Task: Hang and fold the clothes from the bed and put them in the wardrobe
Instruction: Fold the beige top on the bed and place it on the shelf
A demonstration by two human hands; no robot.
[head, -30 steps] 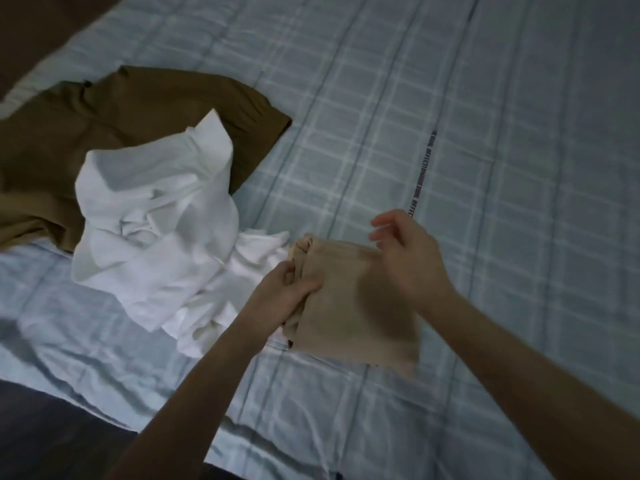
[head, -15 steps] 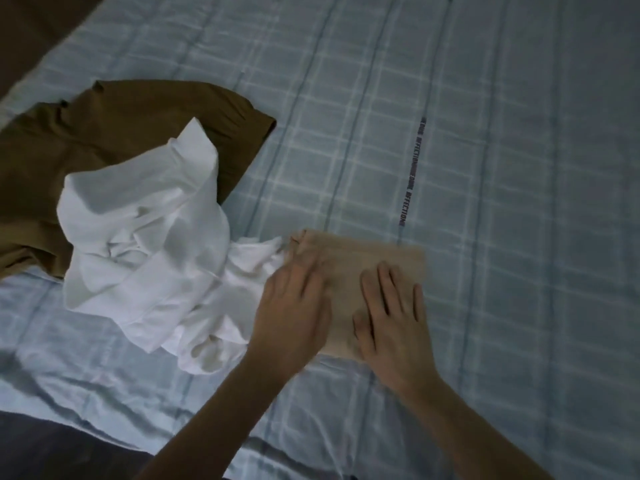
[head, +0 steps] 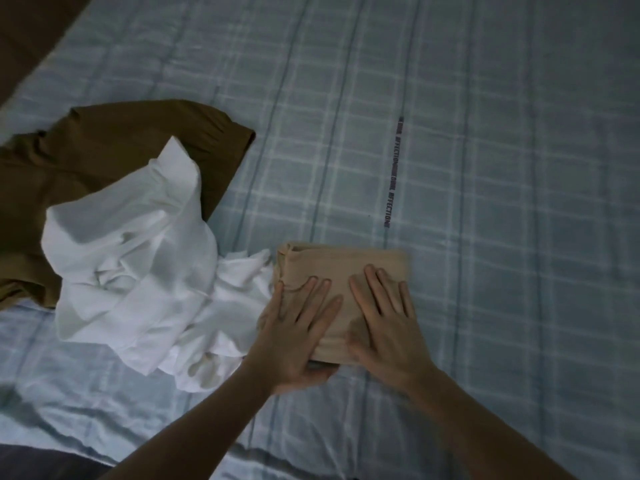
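A head-worn camera looks down on a bed (head: 485,168) covered in a pale blue checked sheet, dimly lit. Just below the centre of the frame lies a beige garment (head: 339,268) folded into a compact rectangle. Both hands lie flat on top of it, side by side: the left hand (head: 298,327) on its left half, the right hand (head: 388,323) on its right half, fingers (head: 372,282) straight and spread, pressing rather than gripping. Touching the folded piece on its left is a crumpled white garment (head: 138,271) in a loose heap. Partly under that heap, at the left and upper left, spreads a brown garment (head: 104,143). Bare forearms enter from the bottom edge.
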